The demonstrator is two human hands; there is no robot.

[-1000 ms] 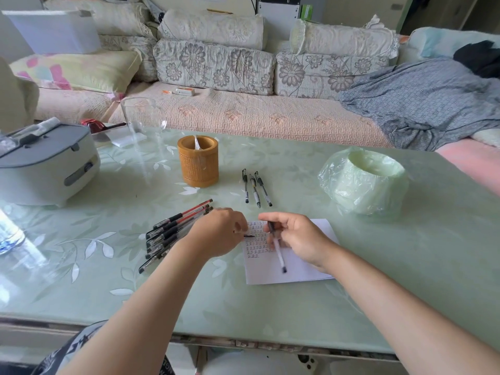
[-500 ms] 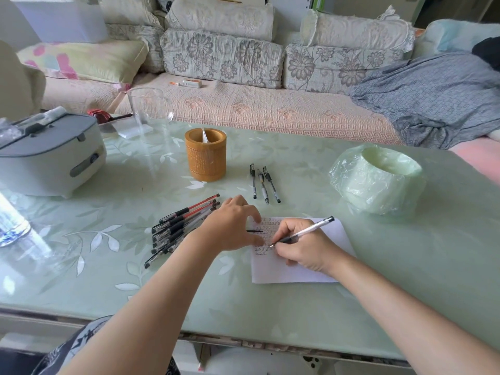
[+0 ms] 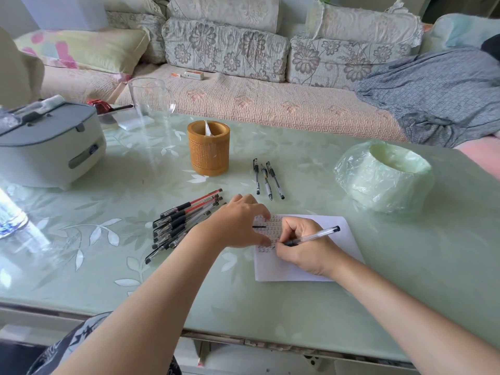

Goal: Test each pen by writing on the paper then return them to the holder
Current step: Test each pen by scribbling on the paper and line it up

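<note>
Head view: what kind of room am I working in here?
Most likely a home living room: a cushioned sofa runs behind the glass-topped table, with a rumpled blanket on it.

right hand (image 3: 303, 250) gripping pen (image 3: 313, 235) (tip down), paper (image 3: 338, 239)

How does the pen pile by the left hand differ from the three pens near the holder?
The pen pile is large, overlapping, angled, with some red pens; the three pens lie separate, nearly parallel, all dark. The pile sits beside the left hand; the three lie beyond it. Both rest flat on the table.
</note>
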